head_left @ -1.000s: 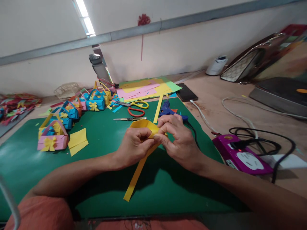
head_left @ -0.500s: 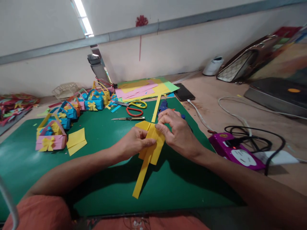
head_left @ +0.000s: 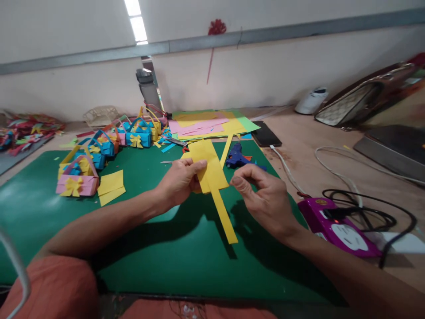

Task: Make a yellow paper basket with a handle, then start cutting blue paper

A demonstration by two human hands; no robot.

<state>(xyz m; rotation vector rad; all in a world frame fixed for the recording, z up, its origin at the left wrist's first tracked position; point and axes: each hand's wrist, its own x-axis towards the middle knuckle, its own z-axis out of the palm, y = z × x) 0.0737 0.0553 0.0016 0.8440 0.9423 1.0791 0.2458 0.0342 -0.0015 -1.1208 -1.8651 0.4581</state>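
My left hand [head_left: 181, 181] pinches a folded yellow paper piece [head_left: 212, 166] at its left side, thumb on top. The piece is held up above the green mat [head_left: 159, 252], and a long yellow strip [head_left: 226, 217] sticks out from its lower edge toward me. Just off the right corner of the paper, my right hand [head_left: 265, 199] is closed, thumb against the curled fingers. Its fingertips are partly hidden, so I cannot tell if they hold anything. Behind lie a blue glue gun [head_left: 235, 157] and another yellow strip [head_left: 226, 150]; whether that strip joins the piece is unclear.
Small paper baskets [head_left: 78, 184] with bows line the left. Yellow paper pieces [head_left: 112, 186] lie beside them. Scissors [head_left: 177, 141] are partly covered by the held paper. Coloured sheets [head_left: 199, 128] and a phone [head_left: 266, 134] are at the back; a purple power strip [head_left: 341, 230] with cables is right.
My right hand has let go of the yellow paper and moved right. My left hand has turned the piece, so its strip now points down and right. The view has shifted slightly left.
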